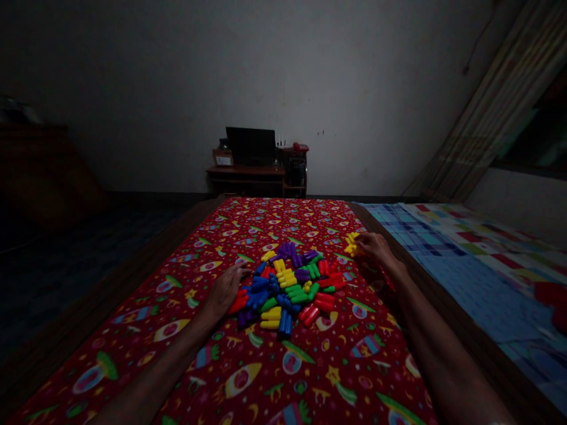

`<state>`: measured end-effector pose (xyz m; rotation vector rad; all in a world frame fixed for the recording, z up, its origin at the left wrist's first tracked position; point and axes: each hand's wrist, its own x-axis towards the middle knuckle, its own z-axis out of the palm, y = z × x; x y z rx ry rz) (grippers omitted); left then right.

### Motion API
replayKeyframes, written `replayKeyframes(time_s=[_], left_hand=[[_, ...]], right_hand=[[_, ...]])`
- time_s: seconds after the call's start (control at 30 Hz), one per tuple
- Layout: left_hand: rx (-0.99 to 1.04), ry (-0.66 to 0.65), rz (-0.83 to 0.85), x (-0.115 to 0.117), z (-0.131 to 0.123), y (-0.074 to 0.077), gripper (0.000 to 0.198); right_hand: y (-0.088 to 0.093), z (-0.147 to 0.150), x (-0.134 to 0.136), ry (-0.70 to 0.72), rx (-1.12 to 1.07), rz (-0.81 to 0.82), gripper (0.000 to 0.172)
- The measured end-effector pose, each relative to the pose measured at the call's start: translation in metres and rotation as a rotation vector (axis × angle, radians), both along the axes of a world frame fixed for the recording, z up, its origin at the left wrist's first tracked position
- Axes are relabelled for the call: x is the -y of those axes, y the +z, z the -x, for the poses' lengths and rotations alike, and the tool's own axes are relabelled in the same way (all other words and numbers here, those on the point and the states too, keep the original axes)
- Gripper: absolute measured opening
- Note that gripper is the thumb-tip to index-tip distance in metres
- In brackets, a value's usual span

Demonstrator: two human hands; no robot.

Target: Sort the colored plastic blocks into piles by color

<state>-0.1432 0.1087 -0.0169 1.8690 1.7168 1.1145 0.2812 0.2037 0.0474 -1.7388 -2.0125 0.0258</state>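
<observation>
No writing, brand or number is showing legibly anywhere in the head view. A pale label (224, 160) is standing out on the front of a cardboard box (216, 154) beside the dark monitor (251, 145), but any print on it is coming out too small and dim to read. The red cloth (314, 360) is carrying printed rockets (243, 379) and stars (333, 375), with no letters or numerals reading clearly among them.

And my left hand (225, 289) slants inward, fingers loosely extended; my right hand (375, 247), farther forward, curls inward.
</observation>
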Motion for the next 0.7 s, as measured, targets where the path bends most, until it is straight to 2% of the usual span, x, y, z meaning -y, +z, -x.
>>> replayKeyframes(time_s=[0.07,0.13,0.27,0.37,0.47,0.5,0.6,0.7], left_hand=[[0.009,0.007,-0.003,-0.001,0.000,-0.001,0.062],[0.027,0.006,0.001,0.000,-0.001,-0.001,0.062],[0.029,0.008,0.018,0.003,-0.002,0.003,0.061],[0.018,0.014,0.016,0.004,-0.003,0.005,0.061],[0.033,0.018,0.028,0.005,-0.004,0.006,0.063],[0.038,0.012,0.031,0.006,-0.004,0.006,0.063],[0.050,-0.007,0.039,0.006,-0.004,0.006,0.063],[0.054,-0.005,0.043,0.004,-0.003,0.005,0.065]], right_hand=[[-0.006,-0.011,-0.001,0.030,0.032,0.023,0.025],[-0.009,-0.014,-0.004,0.053,-0.005,-0.020,0.025],[-0.005,0.008,-0.005,0.073,-0.180,-0.195,0.027],[0.003,0.052,0.008,0.256,-0.255,-0.146,0.026],[0.011,0.112,0.026,0.522,-0.087,0.032,0.033],[0.012,0.132,0.030,0.542,-0.010,0.060,0.035],[0.012,0.184,0.036,0.464,0.195,0.142,0.033],[0.008,0.211,0.031,0.460,0.266,0.235,0.033]])
